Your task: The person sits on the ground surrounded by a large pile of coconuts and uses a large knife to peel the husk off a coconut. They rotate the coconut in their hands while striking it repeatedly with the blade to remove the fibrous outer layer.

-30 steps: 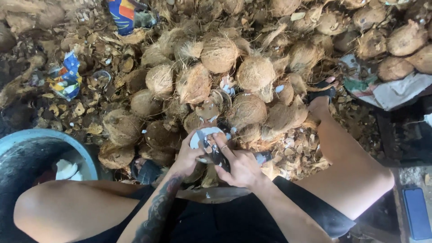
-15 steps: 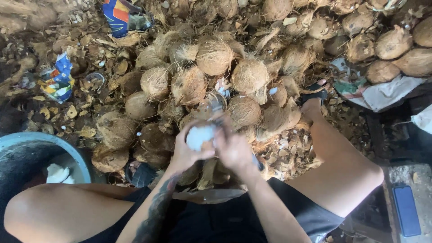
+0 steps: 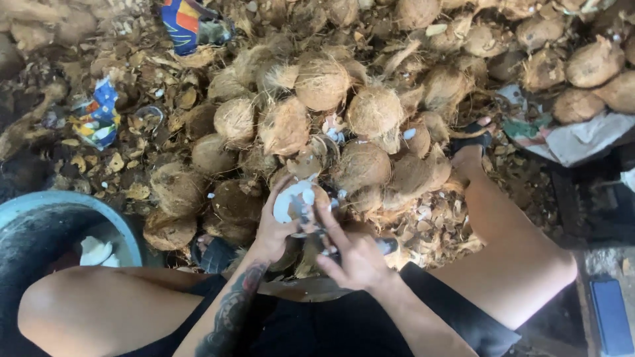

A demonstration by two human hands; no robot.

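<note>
A: Starting at the left edge, what's there?

B: A blue-rimmed tub with white coconut pieces lying in it, just beside the person's left knee. Scraps of coloured wrapper sit on the husk litter beyond.

A: And the left hand?

B: The left hand is curled round a half-peeled coconut, fingers wrapped from the left and underneath; its grip is closed on the nut. White flesh shows on the side facing up, brown shell on the right.

A: The right hand?

B: The right hand lies just beside it, lower and to the right, fingers closed round a small tool whose dark end pokes out toward the right. The working end is hidden, so I cannot tell its shape.

A: How do they lie to each other?

B: The nut is up and left of the right hand, touching its fingertips; the left hand is the one carrying it.

A: Further right?

B: A heap of husked coconuts, then the right leg and a sandalled foot.
</note>
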